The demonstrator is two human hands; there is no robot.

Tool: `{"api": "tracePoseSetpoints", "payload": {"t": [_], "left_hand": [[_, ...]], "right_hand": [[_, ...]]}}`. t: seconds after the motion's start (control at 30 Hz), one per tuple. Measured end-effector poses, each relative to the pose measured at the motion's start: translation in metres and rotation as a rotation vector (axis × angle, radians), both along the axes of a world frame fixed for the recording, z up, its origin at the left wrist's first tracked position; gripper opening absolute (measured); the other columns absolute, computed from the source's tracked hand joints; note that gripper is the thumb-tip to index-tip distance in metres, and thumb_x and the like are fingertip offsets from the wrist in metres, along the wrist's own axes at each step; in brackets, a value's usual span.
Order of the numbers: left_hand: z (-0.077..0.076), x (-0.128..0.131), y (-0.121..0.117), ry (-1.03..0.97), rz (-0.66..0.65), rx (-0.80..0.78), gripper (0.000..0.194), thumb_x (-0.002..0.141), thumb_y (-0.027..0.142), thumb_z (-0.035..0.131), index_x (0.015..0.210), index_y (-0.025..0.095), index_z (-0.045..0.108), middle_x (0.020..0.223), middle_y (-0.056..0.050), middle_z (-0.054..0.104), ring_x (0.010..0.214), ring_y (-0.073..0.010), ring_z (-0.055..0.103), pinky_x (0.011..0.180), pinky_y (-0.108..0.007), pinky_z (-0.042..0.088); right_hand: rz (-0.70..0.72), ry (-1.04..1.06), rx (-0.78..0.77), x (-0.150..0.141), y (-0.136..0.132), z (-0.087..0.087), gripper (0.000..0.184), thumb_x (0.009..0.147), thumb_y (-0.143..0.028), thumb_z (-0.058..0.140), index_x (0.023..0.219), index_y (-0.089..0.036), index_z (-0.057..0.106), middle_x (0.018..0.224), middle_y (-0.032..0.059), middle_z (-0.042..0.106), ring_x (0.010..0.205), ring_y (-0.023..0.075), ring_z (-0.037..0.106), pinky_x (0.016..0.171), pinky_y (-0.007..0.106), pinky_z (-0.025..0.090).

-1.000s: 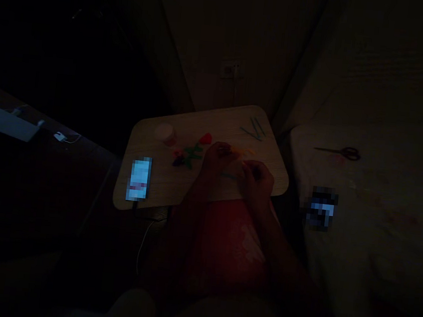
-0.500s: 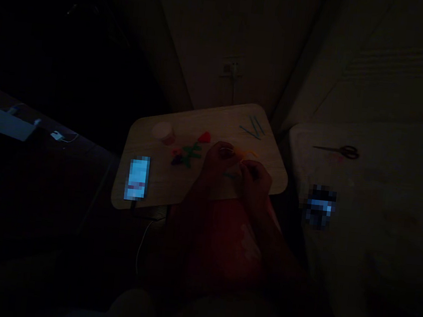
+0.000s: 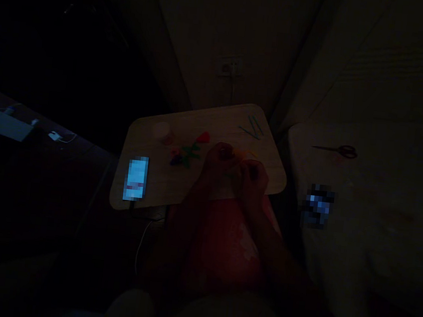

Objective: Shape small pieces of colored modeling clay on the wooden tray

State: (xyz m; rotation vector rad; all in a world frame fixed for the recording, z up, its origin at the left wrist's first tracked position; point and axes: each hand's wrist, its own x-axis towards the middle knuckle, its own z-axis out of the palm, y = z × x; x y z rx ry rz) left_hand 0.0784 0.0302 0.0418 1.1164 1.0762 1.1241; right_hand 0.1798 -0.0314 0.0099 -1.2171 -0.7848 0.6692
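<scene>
The light is very dim, so fine detail is lost. My left hand (image 3: pixel 217 158) is closed, its fingertips pinched at the near end of a yellow-orange strand piece (image 3: pixel 240 153) above the small table. My right hand (image 3: pixel 253 180) is also closed, its fingertips meeting the same piece from the right. Part of the piece is hidden by the fingers. Left of my hands lies a green, branching stem shape (image 3: pixel 190 151) with a red, tulip-like tip (image 3: pixel 203 137). Beside it are a small orange-pink piece (image 3: pixel 175 152) and a dark purple one (image 3: pixel 175 160). A short green strip (image 3: pixel 228 176) shows between my forearms.
On the small wooden table (image 3: pixel 166 189) are a pale round tub (image 3: pixel 162 132), a lit, blurred phone-like screen (image 3: pixel 136 178) and several thin blue-green sticks (image 3: pixel 252 127). Scissors (image 3: pixel 339 150) lie on the pale surface at right, near a blurred bluish object (image 3: pixel 318 206).
My right fingers have come slightly nearer my left hand, and the right hand has turned a little. The view has shifted slightly; the things on the table lie as before.
</scene>
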Motion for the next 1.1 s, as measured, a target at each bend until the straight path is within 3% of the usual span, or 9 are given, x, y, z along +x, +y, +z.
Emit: {"api": "tracePoseSetpoints", "payload": {"t": [0.2, 0.43, 0.7, 1.1], "left_hand": [[-0.002, -0.002, -0.001, -0.016, 0.005, 0.004, 0.041, 0.060, 0.023, 0.090, 0.090, 0.021, 0.061, 0.083, 0.003, 0.066, 0.076, -0.0112, 0.063, 0.071, -0.024, 0.050], [-0.002, -0.008, 0.003, -0.058, 0.053, -0.028, 0.040, 0.063, 0.023, 0.091, 0.090, 0.020, 0.061, 0.087, 0.000, 0.069, 0.075, -0.0130, 0.065, 0.069, -0.027, 0.052], [-0.008, -0.015, 0.009, -0.029, 0.049, -0.022, 0.050, 0.059, 0.034, 0.095, 0.094, 0.020, 0.061, 0.087, 0.000, 0.071, 0.073, -0.0136, 0.068, 0.066, -0.026, 0.054], [-0.008, -0.019, 0.011, 0.003, 0.072, -0.004, 0.043, 0.060, 0.032, 0.092, 0.091, 0.019, 0.065, 0.088, -0.001, 0.072, 0.070, -0.0125, 0.067, 0.059, -0.023, 0.053]], "right_hand": [[0.044, 0.091, 0.012, 0.000, 0.004, -0.005, 0.031, 0.081, -0.045, 0.078, 0.088, -0.024, 0.056, 0.079, -0.0021, 0.063, 0.074, 0.0155, 0.060, 0.071, 0.030, 0.052], [0.123, 0.045, -0.036, 0.005, 0.001, -0.006, 0.032, 0.079, -0.045, 0.082, 0.091, -0.021, 0.064, 0.084, 0.0012, 0.069, 0.076, 0.0167, 0.063, 0.071, 0.031, 0.051], [0.138, -0.077, -0.085, 0.010, -0.003, -0.005, 0.029, 0.081, -0.047, 0.079, 0.088, -0.022, 0.067, 0.077, -0.0008, 0.068, 0.070, 0.0157, 0.059, 0.065, 0.029, 0.048], [0.182, -0.254, -0.104, 0.014, -0.005, -0.001, 0.026, 0.082, -0.045, 0.079, 0.091, -0.022, 0.068, 0.080, 0.0007, 0.070, 0.069, 0.0171, 0.060, 0.065, 0.030, 0.048]]}}
